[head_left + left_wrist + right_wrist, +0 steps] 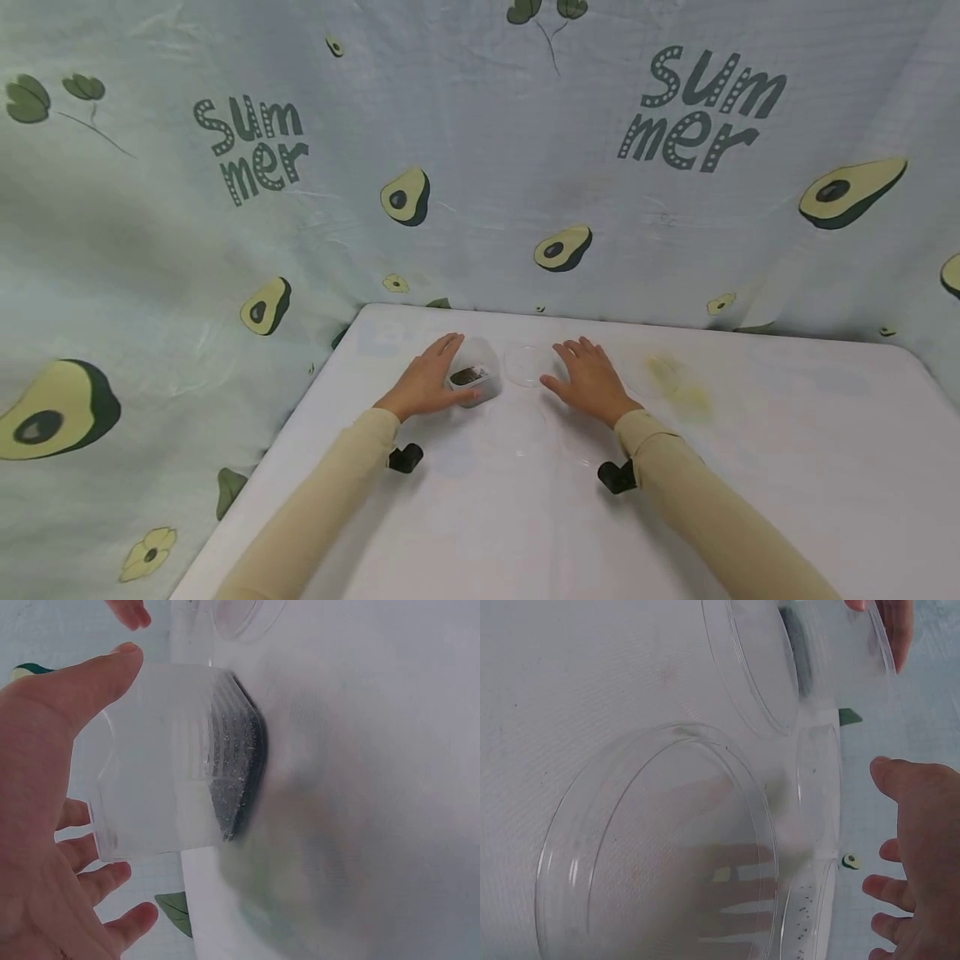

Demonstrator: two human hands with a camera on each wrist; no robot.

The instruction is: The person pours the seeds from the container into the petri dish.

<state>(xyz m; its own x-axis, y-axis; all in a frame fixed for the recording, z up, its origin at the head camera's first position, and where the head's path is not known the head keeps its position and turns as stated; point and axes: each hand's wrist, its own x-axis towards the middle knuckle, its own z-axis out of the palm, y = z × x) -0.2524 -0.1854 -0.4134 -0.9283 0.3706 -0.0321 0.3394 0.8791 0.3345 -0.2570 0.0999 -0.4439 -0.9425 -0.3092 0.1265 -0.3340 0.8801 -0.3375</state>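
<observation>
Clear container (pixel 154 765), dark grains (pixel 234 750) at its base, on white table (pixel 480 525). Left hand (pixel 427 381) grips it, thumb one side, fingers other. Clear dish (pixel 525 365) just right of container. Right hand (pixel 588 381) farther right of container, released, fingers spread. Speckled dish (pixel 805 919) also to container's right. Avocado-print sheet (pixel 480 125) behind container.

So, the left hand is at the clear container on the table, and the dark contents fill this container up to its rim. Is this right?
Not quite: the dark contents do not reach the rim. The left wrist view shows them only at the bottom of the clear container, beside the left hand.
</observation>
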